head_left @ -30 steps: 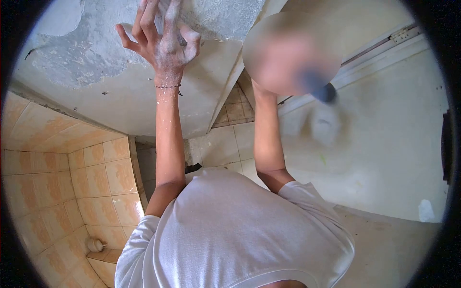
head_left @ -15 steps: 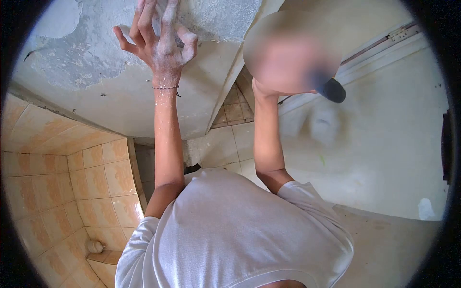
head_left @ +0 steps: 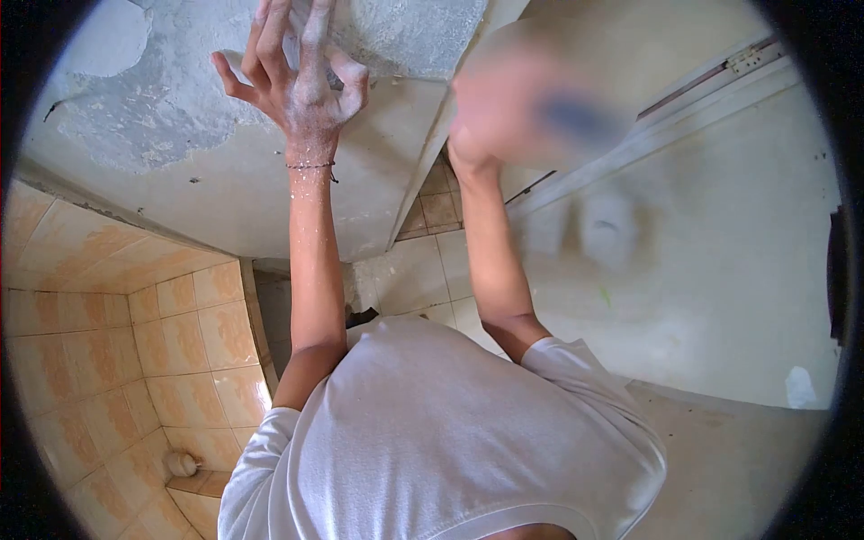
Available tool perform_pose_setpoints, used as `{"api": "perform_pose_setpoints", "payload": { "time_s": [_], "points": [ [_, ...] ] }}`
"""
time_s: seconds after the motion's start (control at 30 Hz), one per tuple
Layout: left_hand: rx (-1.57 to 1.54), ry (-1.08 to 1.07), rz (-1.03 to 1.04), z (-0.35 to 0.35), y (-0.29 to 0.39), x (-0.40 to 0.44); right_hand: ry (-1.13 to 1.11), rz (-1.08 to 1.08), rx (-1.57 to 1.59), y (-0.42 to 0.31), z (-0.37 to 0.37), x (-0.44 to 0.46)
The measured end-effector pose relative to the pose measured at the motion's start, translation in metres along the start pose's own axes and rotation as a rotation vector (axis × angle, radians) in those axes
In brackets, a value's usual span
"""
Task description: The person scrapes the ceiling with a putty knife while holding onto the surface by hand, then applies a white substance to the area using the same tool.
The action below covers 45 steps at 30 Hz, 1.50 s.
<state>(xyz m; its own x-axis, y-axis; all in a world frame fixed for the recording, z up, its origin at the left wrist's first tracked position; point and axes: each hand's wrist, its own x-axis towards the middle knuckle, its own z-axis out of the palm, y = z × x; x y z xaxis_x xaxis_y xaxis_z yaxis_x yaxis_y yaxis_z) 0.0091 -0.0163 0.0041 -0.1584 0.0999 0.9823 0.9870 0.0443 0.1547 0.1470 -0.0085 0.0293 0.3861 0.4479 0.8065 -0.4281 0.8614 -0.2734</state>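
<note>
My left hand (head_left: 304,90) rests against a wall (head_left: 180,99) of peeling paint and bare grey plaster. Its fingers are spread, white dust covers the skin, and the fingertips run out at the top edge of the view. A dark cord bracelet (head_left: 310,166) circles the wrist. My right hand (head_left: 499,112) is raised near the wall's corner, closed around a tool with a dark handle (head_left: 580,121). Blur covers this hand and the tool, so the working end cannot be made out.
Orange-patterned tiles (head_left: 184,351) line a recess at lower left, where a round whitish object (head_left: 182,463) sits by a ledge. A pale door-like panel (head_left: 711,252) stands at right, beside a metal hinge (head_left: 751,59). Floor tiles (head_left: 409,274) show between the arms.
My right hand has moved left with the dark-handled tool, closer to the wall's corner. My left hand has stayed in place on the wall.
</note>
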Motion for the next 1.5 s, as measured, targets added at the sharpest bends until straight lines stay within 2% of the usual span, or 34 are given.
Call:
{"api": "perform_pose_setpoints", "payload": {
  "time_s": [0.07, 0.13, 0.17, 0.2, 0.27, 0.3, 0.33, 0.43, 0.5, 0.6, 0.63, 0.73, 0.77, 0.8, 0.87, 0.9, 0.97, 1.0, 1.07, 1.1, 1.13, 1.2, 1.23, 1.27, 1.33, 1.4, 1.47, 1.5],
  "points": [
    [-0.014, 0.036, 0.010, 0.007, -0.005, -0.003, -0.002, 0.005, 0.122, -0.007, 0.004, 0.005],
    [-0.042, 0.062, 0.023, 0.012, -0.009, -0.005, -0.068, -0.227, -0.052, 0.008, 0.001, 0.007],
    [-0.045, 0.087, 0.036, 0.014, -0.009, -0.005, 0.031, -0.061, -0.045, 0.018, 0.004, -0.002],
    [-0.047, 0.113, 0.048, 0.014, -0.008, -0.004, 0.034, -0.062, -0.050, 0.017, -0.001, -0.005],
    [-0.041, 0.092, 0.040, 0.009, -0.005, -0.003, -0.007, 0.076, -0.035, 0.012, -0.001, -0.008],
    [-0.034, 0.067, 0.030, 0.008, -0.005, -0.002, 0.051, 0.061, 0.042, -0.005, 0.007, -0.003],
    [-0.023, 0.073, 0.028, 0.009, -0.007, -0.001, 0.014, -0.008, 0.182, -0.015, 0.007, 0.003],
    [-0.043, 0.078, 0.033, 0.008, -0.006, -0.002, 0.059, 0.000, 0.226, -0.020, 0.003, 0.006],
    [-0.009, 0.011, 0.014, 0.001, -0.001, 0.000, -0.063, -0.146, -0.251, 0.008, -0.013, 0.000],
    [-0.054, 0.060, 0.020, 0.008, -0.005, -0.003, -0.105, -0.149, -0.086, -0.006, -0.005, 0.017],
    [-0.053, 0.060, 0.019, 0.007, -0.005, -0.003, -0.110, -0.130, 0.110, -0.019, -0.001, 0.023],
    [-0.052, 0.017, -0.010, 0.005, -0.004, -0.003, -0.060, -0.216, 0.129, 0.002, -0.009, 0.023],
    [-0.050, 0.044, 0.015, 0.008, -0.006, -0.003, -0.204, -0.343, -0.249, 0.012, -0.003, 0.032],
    [-0.047, 0.075, 0.038, 0.009, -0.006, -0.003, -0.204, -0.080, -0.138, 0.010, -0.001, 0.022],
    [-0.048, 0.079, 0.041, 0.009, -0.006, -0.001, -0.163, -0.164, -0.025, 0.004, 0.007, 0.021],
    [-0.051, 0.069, 0.039, 0.008, -0.005, -0.002, -0.162, -0.162, -0.028, -0.006, 0.006, 0.022],
    [-0.043, 0.083, 0.039, 0.010, -0.007, -0.002, -0.160, -0.128, 0.162, -0.021, 0.002, 0.029],
    [-0.041, 0.086, 0.042, 0.010, -0.007, -0.004, -0.161, -0.126, 0.161, -0.007, -0.003, 0.029],
    [-0.049, 0.076, 0.040, 0.009, -0.007, -0.004, -0.227, -0.366, -0.277, 0.021, -0.010, 0.027],
    [-0.051, 0.075, 0.037, 0.009, -0.007, -0.003, -0.062, -0.131, -0.228, 0.013, -0.013, 0.015],
    [-0.050, 0.079, 0.037, 0.010, -0.007, -0.003, -0.064, -0.133, -0.225, 0.007, -0.012, 0.010],
    [-0.038, 0.064, 0.030, 0.009, -0.006, -0.004, -0.003, -0.065, 0.155, -0.005, -0.004, 0.006],
    [-0.030, 0.072, 0.026, 0.009, -0.007, -0.002, -0.101, -0.154, 0.051, -0.010, -0.003, 0.013],
    [-0.019, 0.053, 0.013, 0.006, -0.005, -0.001, -0.104, -0.151, 0.054, 0.001, -0.005, 0.013],
    [-0.019, 0.017, 0.002, 0.004, -0.003, -0.004, -0.093, -0.301, -0.220, 0.026, -0.015, 0.010],
    [-0.039, 0.069, 0.018, 0.009, -0.005, -0.003, -0.108, -0.272, -0.273, 0.012, -0.010, 0.016],
    [-0.047, 0.072, 0.012, 0.009, -0.004, -0.004, -0.031, -0.141, 0.122, -0.014, 0.002, 0.022],
    [-0.044, 0.079, 0.003, 0.009, -0.005, -0.003, 0.018, -0.156, 0.203, -0.024, 0.007, 0.024]
  ]
}}
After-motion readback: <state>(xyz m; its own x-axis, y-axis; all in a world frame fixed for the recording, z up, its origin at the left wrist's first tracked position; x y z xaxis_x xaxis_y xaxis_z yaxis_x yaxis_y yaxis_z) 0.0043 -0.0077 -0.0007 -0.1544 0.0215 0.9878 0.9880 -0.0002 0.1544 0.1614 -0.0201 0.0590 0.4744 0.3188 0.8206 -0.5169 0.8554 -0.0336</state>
